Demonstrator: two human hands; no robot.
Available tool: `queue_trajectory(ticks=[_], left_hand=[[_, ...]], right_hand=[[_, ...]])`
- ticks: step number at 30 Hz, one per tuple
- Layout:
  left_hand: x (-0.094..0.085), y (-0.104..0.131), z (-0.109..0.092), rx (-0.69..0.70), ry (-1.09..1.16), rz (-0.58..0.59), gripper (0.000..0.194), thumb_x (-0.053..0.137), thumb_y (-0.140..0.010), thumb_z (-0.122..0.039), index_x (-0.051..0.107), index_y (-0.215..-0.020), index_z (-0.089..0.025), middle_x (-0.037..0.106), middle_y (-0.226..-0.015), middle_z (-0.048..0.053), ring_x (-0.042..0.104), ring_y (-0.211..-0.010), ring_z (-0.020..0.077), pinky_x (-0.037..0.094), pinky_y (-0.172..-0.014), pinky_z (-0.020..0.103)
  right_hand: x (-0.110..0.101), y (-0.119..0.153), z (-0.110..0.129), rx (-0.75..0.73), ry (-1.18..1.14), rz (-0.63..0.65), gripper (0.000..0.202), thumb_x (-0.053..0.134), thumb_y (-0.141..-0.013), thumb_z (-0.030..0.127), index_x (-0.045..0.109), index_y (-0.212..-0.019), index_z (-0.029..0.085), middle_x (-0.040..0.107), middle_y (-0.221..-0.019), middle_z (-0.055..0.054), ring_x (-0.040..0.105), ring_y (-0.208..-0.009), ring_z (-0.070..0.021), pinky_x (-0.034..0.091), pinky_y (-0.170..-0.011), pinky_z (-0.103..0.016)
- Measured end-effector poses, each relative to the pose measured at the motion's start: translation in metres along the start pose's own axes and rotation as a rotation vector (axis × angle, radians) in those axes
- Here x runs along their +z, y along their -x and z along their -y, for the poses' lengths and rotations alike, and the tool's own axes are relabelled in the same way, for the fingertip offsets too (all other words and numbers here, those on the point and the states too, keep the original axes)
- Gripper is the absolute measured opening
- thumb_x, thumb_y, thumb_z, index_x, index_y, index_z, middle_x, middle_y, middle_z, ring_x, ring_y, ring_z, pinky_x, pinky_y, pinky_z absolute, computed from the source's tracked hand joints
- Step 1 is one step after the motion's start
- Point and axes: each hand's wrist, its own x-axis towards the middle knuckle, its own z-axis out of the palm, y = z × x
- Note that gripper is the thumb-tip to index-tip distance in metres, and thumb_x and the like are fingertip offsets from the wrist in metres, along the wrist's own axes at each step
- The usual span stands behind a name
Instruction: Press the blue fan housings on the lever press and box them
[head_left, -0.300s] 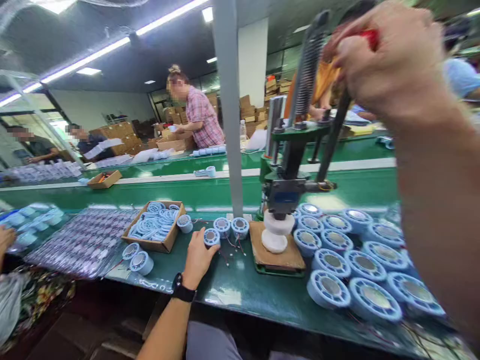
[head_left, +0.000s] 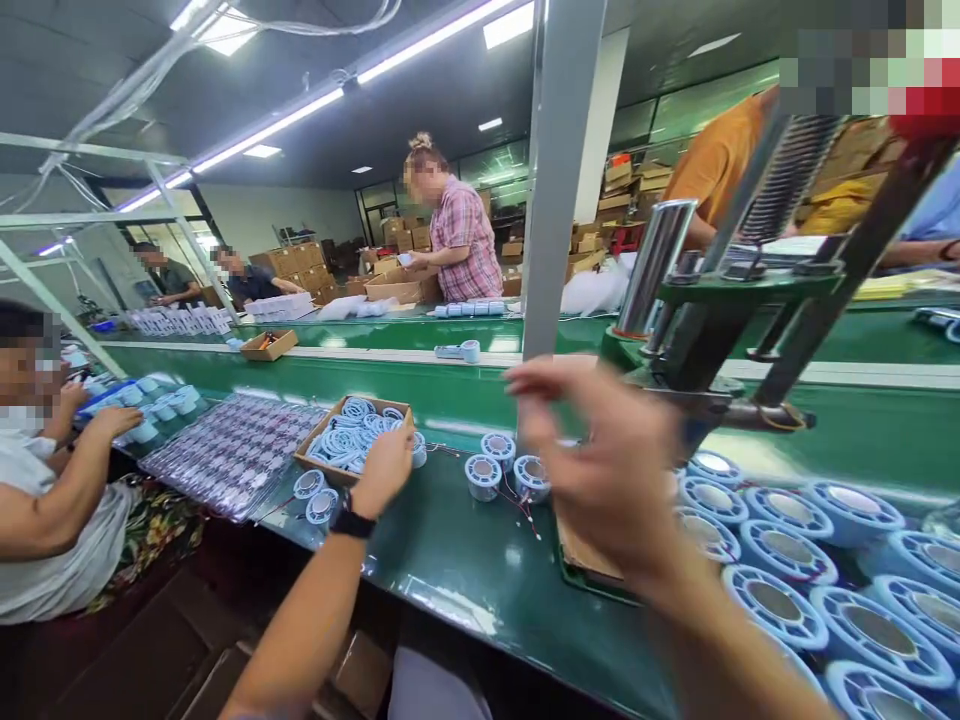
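My left hand [head_left: 387,464] is at the right end of a cardboard box [head_left: 330,474] of light-blue rings [head_left: 352,430]. Its fingertips are mostly hidden, so I cannot tell what it grips. A round blue part [head_left: 418,452] shows just beyond it. My right hand [head_left: 600,450], blurred, hangs in front of the hand press [head_left: 697,340] with thumb and fingers apart and nothing seen between them. It is off the press's red-knobbed lever [head_left: 832,260] and hides the lower press. Three blue round housings [head_left: 482,476] with thin wires stand between my hands.
Many blue housings with silver discs [head_left: 776,603] crowd the bench at right. Two small ones [head_left: 321,505] sit before the box. A plastic-covered tray of parts [head_left: 232,450] lies left, beside a co-worker's arm [head_left: 67,480]. A grey post [head_left: 559,200] rises behind the housings.
My right hand has left the lever and come down and left. My left hand has let go of a blue housing by the others and moved left to the box. The view has shifted.
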Motion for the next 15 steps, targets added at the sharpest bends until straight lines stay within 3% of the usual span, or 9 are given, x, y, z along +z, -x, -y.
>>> queue_trajectory(ticks=[2, 4, 7, 10, 15], left_hand=[[-0.021, -0.028, 0.033, -0.065, -0.074, 0.005, 0.034, 0.04, -0.095, -0.008, 0.064, -0.118, -0.009, 0.066, -0.118, 0.018, 0.06, -0.116, 0.0259, 0.044, -0.106, 0.042], [-0.031, -0.053, 0.059, -0.094, -0.138, 0.059, 0.023, 0.049, -0.096, -0.016, 0.065, -0.111, -0.009, 0.067, -0.114, 0.017, 0.061, -0.113, 0.0253, 0.046, -0.104, 0.045], [-0.026, -0.076, 0.078, -0.088, -0.201, 0.159, 0.024, 0.062, -0.093, -0.033, 0.065, -0.105, -0.012, 0.067, -0.109, 0.009, 0.063, -0.104, 0.0217, 0.051, -0.097, 0.045], [-0.012, -0.085, 0.082, -0.096, -0.237, 0.19, 0.027, 0.062, -0.093, -0.038, 0.065, -0.104, -0.013, 0.066, -0.108, 0.008, 0.063, -0.102, 0.0211, 0.052, -0.094, 0.044], [-0.003, -0.091, 0.086, -0.137, -0.238, 0.186, 0.026, 0.061, -0.094, -0.037, 0.065, -0.102, -0.013, 0.066, -0.106, 0.008, 0.063, -0.101, 0.0207, 0.052, -0.094, 0.043]], right_hand=[[0.063, 0.013, -0.008, 0.162, 0.007, 0.288, 0.039, 0.053, -0.087, 0.005, 0.059, -0.124, 0.017, 0.062, -0.114, -0.008, 0.06, -0.105, -0.0169, 0.051, -0.095, -0.032], [0.124, 0.026, -0.022, 0.341, 0.051, 0.516, 0.062, 0.052, -0.08, -0.003, 0.049, -0.139, 0.016, 0.054, -0.131, -0.013, 0.054, -0.12, -0.0206, 0.046, -0.103, -0.033], [0.186, 0.042, -0.043, 0.428, 0.108, 0.568, 0.073, 0.057, -0.077, -0.002, 0.041, -0.146, 0.013, 0.044, -0.142, -0.019, 0.047, -0.131, -0.0255, 0.043, -0.106, -0.035], [0.208, 0.054, -0.054, 0.418, 0.139, 0.601, 0.058, 0.061, -0.083, 0.008, 0.05, -0.139, 0.019, 0.051, -0.135, -0.013, 0.053, -0.124, -0.0222, 0.043, -0.104, -0.032], [0.193, 0.067, -0.043, 0.425, 0.258, 0.635, 0.043, 0.065, -0.087, 0.022, 0.057, -0.13, 0.02, 0.055, -0.123, -0.014, 0.055, -0.117, -0.0289, 0.042, -0.102, -0.042]])
